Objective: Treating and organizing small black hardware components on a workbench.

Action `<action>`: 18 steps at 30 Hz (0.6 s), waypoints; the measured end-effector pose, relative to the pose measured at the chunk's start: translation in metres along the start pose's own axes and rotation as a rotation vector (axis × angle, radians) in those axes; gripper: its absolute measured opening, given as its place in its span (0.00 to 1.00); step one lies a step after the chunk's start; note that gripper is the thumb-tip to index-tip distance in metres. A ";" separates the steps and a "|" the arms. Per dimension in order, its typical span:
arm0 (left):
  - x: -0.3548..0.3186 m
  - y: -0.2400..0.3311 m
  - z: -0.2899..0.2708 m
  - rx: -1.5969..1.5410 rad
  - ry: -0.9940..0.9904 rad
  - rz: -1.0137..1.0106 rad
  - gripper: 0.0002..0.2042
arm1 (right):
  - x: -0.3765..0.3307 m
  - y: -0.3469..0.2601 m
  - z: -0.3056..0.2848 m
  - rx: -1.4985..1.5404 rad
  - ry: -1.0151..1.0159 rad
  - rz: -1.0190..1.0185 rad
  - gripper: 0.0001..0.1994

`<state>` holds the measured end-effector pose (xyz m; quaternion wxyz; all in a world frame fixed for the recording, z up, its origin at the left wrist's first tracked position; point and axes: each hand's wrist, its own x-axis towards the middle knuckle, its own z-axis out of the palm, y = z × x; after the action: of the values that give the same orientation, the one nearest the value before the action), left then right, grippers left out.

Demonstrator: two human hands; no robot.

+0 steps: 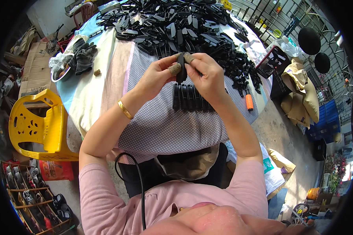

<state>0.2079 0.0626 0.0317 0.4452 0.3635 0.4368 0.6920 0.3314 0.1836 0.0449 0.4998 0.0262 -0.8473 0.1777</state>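
Observation:
My left hand (155, 78) and my right hand (208, 76) meet over the near half of the table, both closed on one long, narrow black plastic piece (181, 69) held upright between them. Tan wraps cover some of the fingertips. Just below lies a row of similar black pieces (188, 97) standing side by side, its right end partly hidden by my right wrist. Beyond my hands a large heap of loose black plastic pieces (168, 25) spreads over the cloth. Smaller black parts (239, 64) are piled to the right.
An orange-handled tool (249, 102) lies near the table's right edge, with a phone (272, 62) propped beyond it. Dark gloves (84, 56) and a small tan roll (97, 72) sit at the left. A yellow plastic chair (39, 125) stands left of the cloth-covered table (161, 135).

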 end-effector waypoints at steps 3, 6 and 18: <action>0.000 0.004 0.000 0.097 -0.002 0.011 0.20 | -0.001 -0.003 -0.001 0.047 -0.074 0.013 0.07; -0.001 0.005 0.005 0.096 0.031 0.050 0.16 | -0.001 -0.008 -0.004 0.025 -0.117 -0.005 0.09; -0.014 0.023 -0.006 0.477 0.152 -0.230 0.16 | 0.000 0.060 -0.059 -0.014 -0.142 0.554 0.10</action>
<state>0.2008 0.0433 0.0493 0.3889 0.3530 0.6578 0.5398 0.3676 0.2593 0.0545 0.3716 -0.1976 -0.8563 0.2994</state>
